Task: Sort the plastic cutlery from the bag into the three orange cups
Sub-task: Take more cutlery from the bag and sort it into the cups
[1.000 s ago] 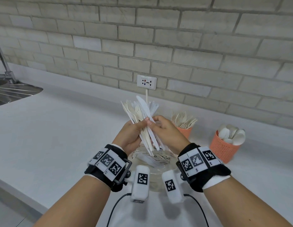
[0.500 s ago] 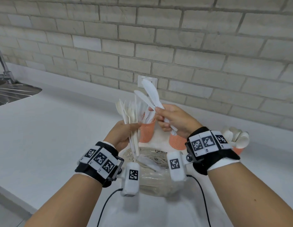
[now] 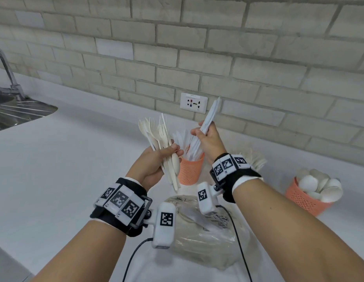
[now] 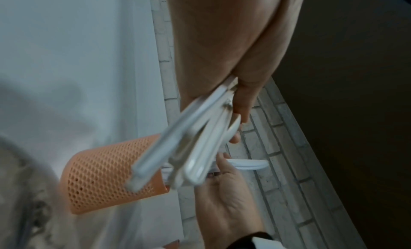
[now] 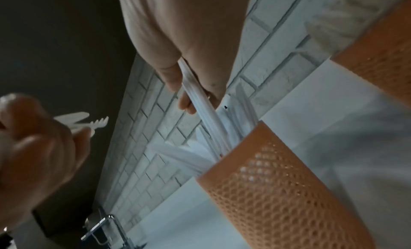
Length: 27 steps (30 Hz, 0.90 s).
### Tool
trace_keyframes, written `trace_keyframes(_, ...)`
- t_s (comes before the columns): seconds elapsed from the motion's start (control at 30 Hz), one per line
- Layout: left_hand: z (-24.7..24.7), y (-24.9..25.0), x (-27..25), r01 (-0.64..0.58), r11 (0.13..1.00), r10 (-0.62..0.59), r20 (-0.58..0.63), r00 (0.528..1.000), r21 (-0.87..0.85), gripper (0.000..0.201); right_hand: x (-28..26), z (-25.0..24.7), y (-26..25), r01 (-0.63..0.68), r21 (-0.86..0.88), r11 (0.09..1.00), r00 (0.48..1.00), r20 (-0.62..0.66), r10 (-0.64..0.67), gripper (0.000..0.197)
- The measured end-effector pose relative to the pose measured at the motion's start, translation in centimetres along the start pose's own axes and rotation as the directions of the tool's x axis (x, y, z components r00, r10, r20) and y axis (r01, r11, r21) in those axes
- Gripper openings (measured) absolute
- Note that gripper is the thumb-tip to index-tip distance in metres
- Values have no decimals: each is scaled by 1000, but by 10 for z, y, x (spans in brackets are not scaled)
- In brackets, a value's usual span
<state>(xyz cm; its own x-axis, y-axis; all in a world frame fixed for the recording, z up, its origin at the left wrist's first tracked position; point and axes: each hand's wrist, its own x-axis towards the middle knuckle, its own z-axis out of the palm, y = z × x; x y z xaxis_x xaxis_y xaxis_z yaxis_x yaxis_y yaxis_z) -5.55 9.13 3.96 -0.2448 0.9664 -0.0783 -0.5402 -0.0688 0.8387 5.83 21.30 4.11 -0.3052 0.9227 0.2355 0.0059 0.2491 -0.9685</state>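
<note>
My left hand [image 3: 156, 157] grips a fanned bundle of white plastic forks and spoons [image 3: 159, 139], held upright left of the knife cup; the bundle [image 4: 189, 147] shows close in the left wrist view. My right hand [image 3: 207, 137] pinches white plastic knives [image 3: 211, 117], their lower ends down in the orange mesh cup [image 3: 190, 169] with other knives. That knife cup [image 5: 278, 182] and the held knives [image 5: 200, 105] fill the right wrist view. A second orange cup [image 3: 307, 200] at right holds spoons. The fork cup is mostly hidden behind my right wrist; only fork tips [image 3: 256, 159] show.
The clear plastic bag [image 3: 201, 231] lies on the white counter [image 3: 65, 169] between my forearms, near the front edge. A steel sink [image 3: 14, 110] and tap sit far left. A wall socket [image 3: 194, 102] is on the brick wall behind the cups.
My right hand pulled knives out of the left hand's bundle, swung right and lowered them into the knife cup. The left hand kept its bundle and drifted slightly left.
</note>
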Motion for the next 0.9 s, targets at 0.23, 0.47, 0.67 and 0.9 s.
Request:
trace_keyframes(0.23,-4,-4,16,35,999,-37,-36,999,-41,7,6,12,32,-50,-257,965,990,117,82,11)
trace_keyframes(0.47,-1,-10,18,29,999,-31,-75,997,-33,6,-1,12,-3,216,-370,904,975,34,-219,43)
trace_keyframes(0.67,19,-17,12,-219,904,259,-62,964,367,30,-40,33,-52,490,-335,805,862,321,-391,16)
trace_keyframes(0.9,20,-26,11,-191,788,317,-120,941,585,33,-39,36,-68,442,-362,821,897,176,-406,19)
